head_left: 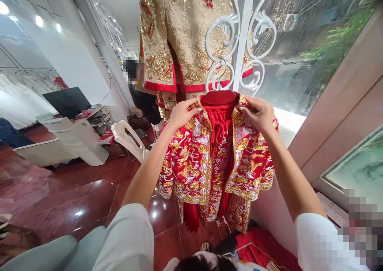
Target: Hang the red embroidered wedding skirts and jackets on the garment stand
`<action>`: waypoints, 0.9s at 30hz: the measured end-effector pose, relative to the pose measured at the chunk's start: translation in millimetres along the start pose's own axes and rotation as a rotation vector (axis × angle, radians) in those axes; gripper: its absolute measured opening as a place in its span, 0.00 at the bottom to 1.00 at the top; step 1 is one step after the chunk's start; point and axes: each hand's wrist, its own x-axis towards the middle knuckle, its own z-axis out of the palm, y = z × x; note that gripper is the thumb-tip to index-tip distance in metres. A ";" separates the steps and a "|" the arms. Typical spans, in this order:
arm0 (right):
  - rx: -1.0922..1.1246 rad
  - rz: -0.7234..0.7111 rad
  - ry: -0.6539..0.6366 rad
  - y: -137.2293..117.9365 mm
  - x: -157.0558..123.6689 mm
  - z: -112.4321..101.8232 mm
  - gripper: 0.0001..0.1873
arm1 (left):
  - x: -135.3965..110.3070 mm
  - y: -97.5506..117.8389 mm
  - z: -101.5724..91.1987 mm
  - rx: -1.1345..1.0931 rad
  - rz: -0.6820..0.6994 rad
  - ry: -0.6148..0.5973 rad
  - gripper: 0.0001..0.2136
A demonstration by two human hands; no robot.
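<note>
A red jacket (pixel 188 163) with gold and silver embroidery hangs open at the front on a red hanger (pixel 220 97). The hanger's hook (pixel 221 73) is up at the white scrollwork. My left hand (pixel 184 114) pinches the jacket's collar edge on the left side. On the other side, my right hand (pixel 259 111) grips the opposite collar edge between thumb and fingers. Inside the jacket shows a red embroidered skirt (pixel 220 175) with a gathered waistband and a tied red cord (pixel 218 132).
Behind hangs a beige and gold garment (pixel 191 43) with red trim. White iron scrollwork (pixel 223 35) stands beside a window (pixel 287 59). A person in black (pixel 143 99) is farther back, near a white chair (pixel 128 137). Red cloth (pixel 260 247) lies low at the right.
</note>
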 end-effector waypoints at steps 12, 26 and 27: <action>-0.245 -0.013 0.175 -18.4 -14.7 33.7 0.25 | -9.8 21.7 40.1 0.496 -0.029 0.179 0.24; -0.195 0.207 0.378 -42.1 -168.3 66.3 0.26 | -83.1 28.2 142.6 0.271 -0.371 0.382 0.19; -0.188 0.225 0.385 -38.3 -169.9 63.0 0.23 | -75.3 28.2 136.8 0.294 -0.363 0.378 0.18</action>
